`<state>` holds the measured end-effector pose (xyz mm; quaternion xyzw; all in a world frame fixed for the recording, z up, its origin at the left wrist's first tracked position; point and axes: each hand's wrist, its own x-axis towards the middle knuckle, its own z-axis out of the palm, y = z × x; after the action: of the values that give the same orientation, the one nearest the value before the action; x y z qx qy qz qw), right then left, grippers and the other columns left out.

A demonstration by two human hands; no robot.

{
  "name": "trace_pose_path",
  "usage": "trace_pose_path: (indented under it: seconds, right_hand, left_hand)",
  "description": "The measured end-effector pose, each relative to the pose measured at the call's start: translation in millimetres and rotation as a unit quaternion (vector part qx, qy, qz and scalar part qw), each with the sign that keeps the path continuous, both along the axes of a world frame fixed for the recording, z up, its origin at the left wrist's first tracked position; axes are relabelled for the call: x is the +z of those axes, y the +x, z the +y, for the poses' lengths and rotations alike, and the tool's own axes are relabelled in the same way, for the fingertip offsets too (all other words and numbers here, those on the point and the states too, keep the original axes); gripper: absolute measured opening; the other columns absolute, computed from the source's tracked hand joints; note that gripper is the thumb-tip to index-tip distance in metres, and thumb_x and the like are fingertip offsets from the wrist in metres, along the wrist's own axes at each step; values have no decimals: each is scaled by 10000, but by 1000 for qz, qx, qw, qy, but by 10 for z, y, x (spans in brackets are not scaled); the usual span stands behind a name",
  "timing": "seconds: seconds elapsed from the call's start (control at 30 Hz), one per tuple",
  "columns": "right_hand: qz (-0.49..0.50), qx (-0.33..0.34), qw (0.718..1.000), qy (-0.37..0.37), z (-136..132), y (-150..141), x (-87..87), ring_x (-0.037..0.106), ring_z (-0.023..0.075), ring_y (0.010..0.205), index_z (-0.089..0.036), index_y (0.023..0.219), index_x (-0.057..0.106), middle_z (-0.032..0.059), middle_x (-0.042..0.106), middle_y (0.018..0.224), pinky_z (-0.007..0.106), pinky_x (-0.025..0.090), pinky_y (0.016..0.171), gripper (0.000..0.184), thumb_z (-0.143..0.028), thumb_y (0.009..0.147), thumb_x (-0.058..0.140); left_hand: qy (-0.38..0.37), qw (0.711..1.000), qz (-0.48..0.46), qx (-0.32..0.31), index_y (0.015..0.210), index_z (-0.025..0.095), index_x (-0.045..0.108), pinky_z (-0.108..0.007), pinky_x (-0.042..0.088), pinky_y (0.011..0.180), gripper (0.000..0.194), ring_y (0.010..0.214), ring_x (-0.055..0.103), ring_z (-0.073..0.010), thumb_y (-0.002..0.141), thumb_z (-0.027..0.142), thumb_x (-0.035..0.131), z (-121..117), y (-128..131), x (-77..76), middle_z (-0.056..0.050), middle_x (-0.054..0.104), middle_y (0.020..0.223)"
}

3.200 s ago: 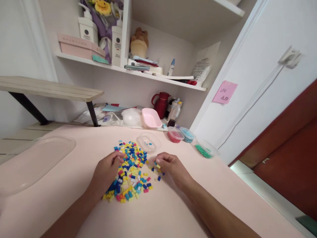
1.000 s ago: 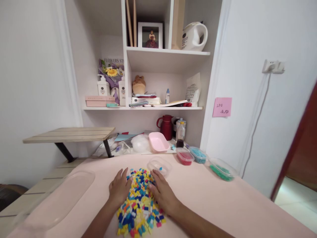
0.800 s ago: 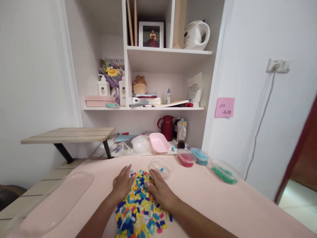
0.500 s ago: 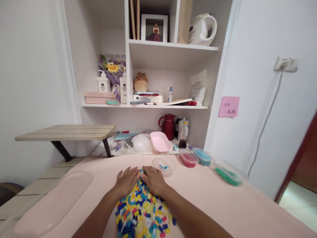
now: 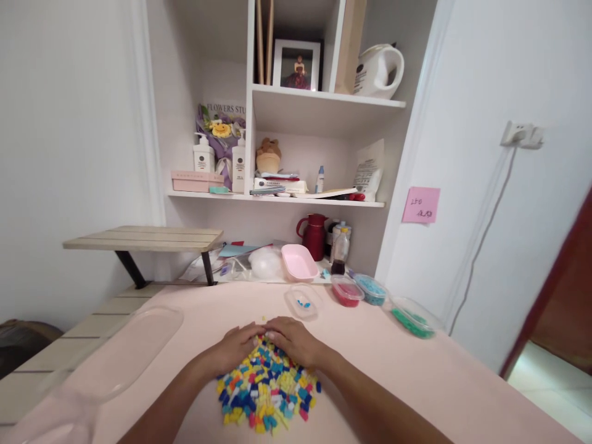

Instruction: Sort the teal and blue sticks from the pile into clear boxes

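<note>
A heap of small plastic building bricks [image 5: 271,391] in yellow, blue, teal, white and pink lies on the pink tabletop [image 5: 203,339]. Around the heap's far edge, my left hand [image 5: 238,348] and my right hand [image 5: 293,342] are cupped, with their fingertips meeting. The fingers of both hands are stretched out and touch the bricks, grasping none that I can see. One yellow brick [image 5: 263,318] sits just beyond the fingertips. Past my right hand stands a small clear container [image 5: 291,302] with a few blue bricks in it.
Tubs of red bricks [image 5: 346,292], blue bricks [image 5: 371,290] and green bricks [image 5: 414,322] line the right back. On the left rests a large clear lid [image 5: 139,351]. A pink basin [image 5: 300,264], a red jug [image 5: 314,237] and a bottle [image 5: 340,251] stand at the back.
Both hands have drawn in closer together and nearer to me, pulling the far end of the heap back into a rounder pile. The camera view has shifted slightly.
</note>
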<state>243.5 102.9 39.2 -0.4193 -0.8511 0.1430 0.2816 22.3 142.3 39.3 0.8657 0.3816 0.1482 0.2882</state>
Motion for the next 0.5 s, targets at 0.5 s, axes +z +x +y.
trace_pose_path:
  seconds: [0.5]
  right_hand:
    - [22,23,999,-43,-813,227,126,567,240,1234,-241,1338,599,72,620,1354,377,409,1084,443,-442,959,485]
  left_hand:
    - [-24,998,4,61,1382,342,539,-428,153,1244,586,1522,186,-208,874,614,433,-1027,-74,397,25,306,1618]
